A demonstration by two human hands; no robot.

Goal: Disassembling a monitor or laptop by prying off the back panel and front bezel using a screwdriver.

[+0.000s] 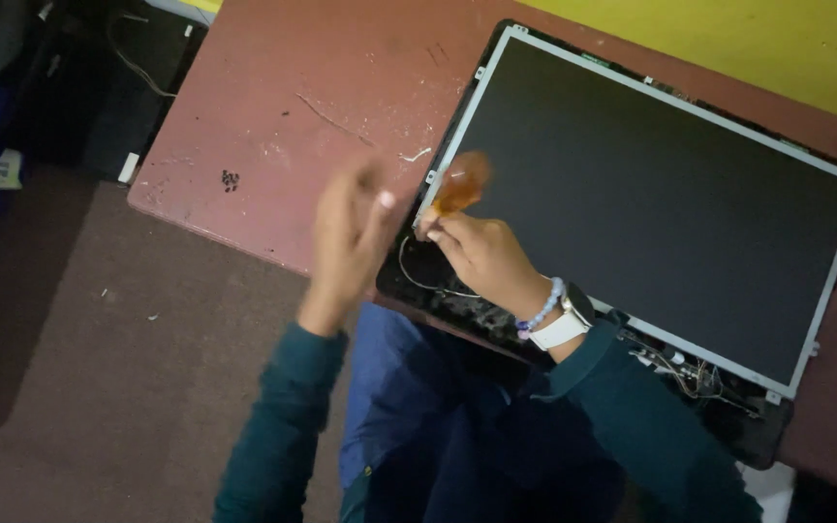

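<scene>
A: What takes up most of the view?

B: The reddish bench (273, 107), scratched and dusty, with a bare display panel (661, 194) lying flat on it, dark face up, silver frame exposed. It sits in its black back cover (758, 431), and loose wires (418, 281) show at the near corner and along the lower edge, so the bezel is off.

A: And the hands?

B: The right hand (481, 254) is closed around an amber-handled screwdriver (459, 186), held at the panel's near left corner, handle up. The tip is hidden behind the fingers, though it probably points at the frame's corner bracket. A white wristwatch (566, 322) and a bead bracelet (541, 308) sit on that wrist.

A: The left?

B: The left hand (349, 242) is raised just beside the right, over the bench edge, open and empty, fingers together and extended. It is blurred, so I cannot tell more than that.

A: Anything smaller?

B: A little cluster of dark screws (231, 179) lies well apart on the bench, kept clear of the panel.
</scene>
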